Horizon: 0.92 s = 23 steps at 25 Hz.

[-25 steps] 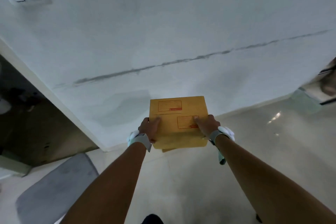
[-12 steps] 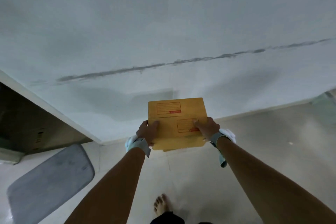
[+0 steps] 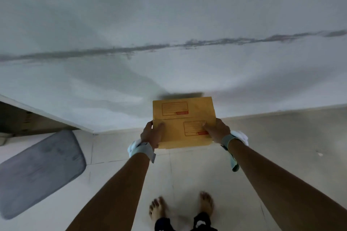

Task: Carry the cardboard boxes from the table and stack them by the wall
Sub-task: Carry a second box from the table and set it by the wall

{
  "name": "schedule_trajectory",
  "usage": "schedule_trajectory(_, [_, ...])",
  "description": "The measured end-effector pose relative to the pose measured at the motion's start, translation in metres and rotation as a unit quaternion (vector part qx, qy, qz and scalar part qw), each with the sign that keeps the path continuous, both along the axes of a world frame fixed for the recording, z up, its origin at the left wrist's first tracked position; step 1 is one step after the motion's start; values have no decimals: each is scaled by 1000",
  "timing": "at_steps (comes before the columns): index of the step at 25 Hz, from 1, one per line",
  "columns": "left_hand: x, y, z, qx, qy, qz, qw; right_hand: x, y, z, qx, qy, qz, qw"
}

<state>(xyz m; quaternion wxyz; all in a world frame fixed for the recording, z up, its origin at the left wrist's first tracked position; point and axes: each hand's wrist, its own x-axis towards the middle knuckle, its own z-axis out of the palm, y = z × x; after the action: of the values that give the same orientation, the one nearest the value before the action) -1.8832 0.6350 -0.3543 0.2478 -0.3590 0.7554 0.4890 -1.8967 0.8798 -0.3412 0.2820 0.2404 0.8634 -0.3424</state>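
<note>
White plaster fills most of your view: the wall [image 3: 169, 15] stands right in front of you, crossed by a long dark scuff line [image 3: 169, 46] running from left to right. Below it lies the pale tiled floor [image 3: 187, 174], meeting the wall at a low skirting edge. On your left a grey mat [image 3: 39, 172] lies flat on the tiles, near a dark doorway opening [image 3: 28, 120].

You hold the cardboard box [image 3: 183, 122] out ahead of you with both arms stretched, its far edge close against the wall, throwing a dark shadow just above it. Whether it rests on anything beneath cannot be told from here. Its top face carries two red printed address labels.

Your left hand [image 3: 151, 134] clasps the box's near left edge, thumb on top. Your right hand [image 3: 217, 130] clasps the near right edge, fingers over the lower label. Both wrists wear pale bands. Your bare feet [image 3: 206, 202] stand on the tiles below.
</note>
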Motion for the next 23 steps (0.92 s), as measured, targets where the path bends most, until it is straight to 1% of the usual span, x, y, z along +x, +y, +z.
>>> schedule_trajectory(9, [-40, 28, -169, -16, -33, 3, 999, -39, 29, -177, -7, -31, -19, 999])
schedule_trajectory(12, [-39, 28, -211, -35, -37, -3, 999, -39, 28, -217, -12, -40, -26, 999])
schedule_trajectory(16, [-39, 25, -250, -62, -38, -9, 997, -38, 23, -260, -15, -46, -26, 998])
schedule_trajectory(21, [-42, 25, -269, -58, -37, -23, 997, -39, 20, -283, -24, -46, -37, 998])
schedule_trajectory(23, [-41, 25, -276, -62, -32, -26, 997, -40, 20, -288, -26, -32, -38, 998])
